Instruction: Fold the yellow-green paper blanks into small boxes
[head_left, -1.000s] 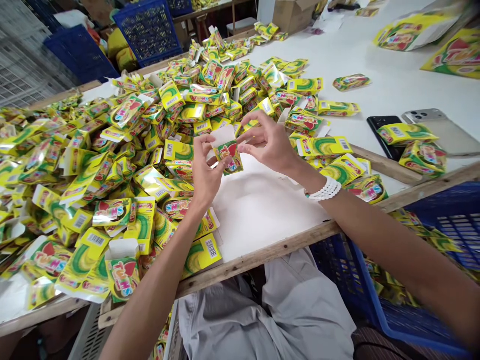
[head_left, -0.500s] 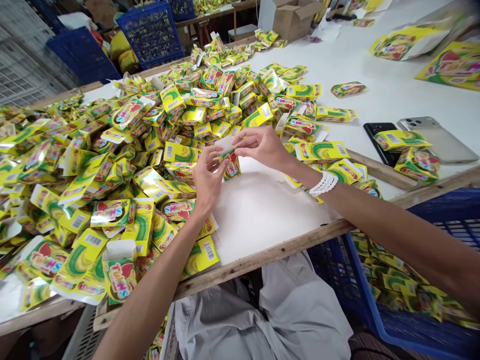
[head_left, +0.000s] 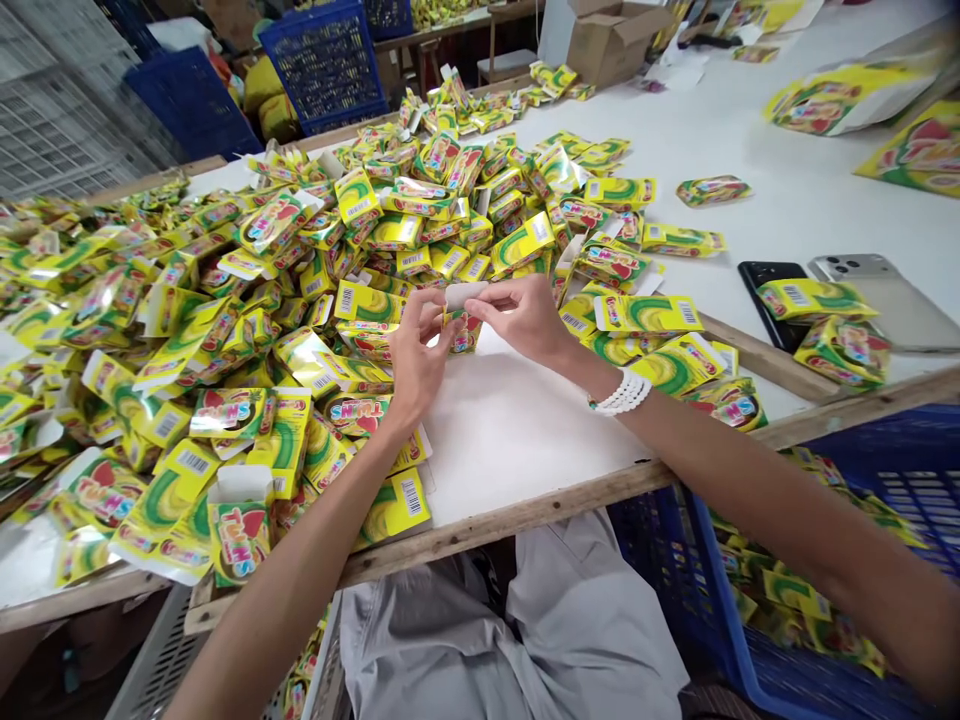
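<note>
Between my two hands, just above the white tabletop (head_left: 517,430), is a small yellow-green candy box (head_left: 466,335) with a pale flap showing at its top. My left hand (head_left: 420,345) grips the box from its left side, thumb in front and fingers behind. My right hand (head_left: 517,312), a white beaded bracelet (head_left: 624,392) at its wrist, pinches the flap's right edge. Part of the box is hidden by the fingers. A large heap of similar boxes (head_left: 375,230) lies behind and to the left of my hands.
At the right, a black phone (head_left: 765,300) and a silver phone (head_left: 892,300) have boxes on or against them. A blue crate (head_left: 739,620) with boxes stands below the wooden table edge (head_left: 510,520). A cardboard carton (head_left: 611,45) sits at the back.
My right hand's fingers have come down onto the box's pale flap and closed on it. The left hand keeps its hold. The whole view has shifted slightly.
</note>
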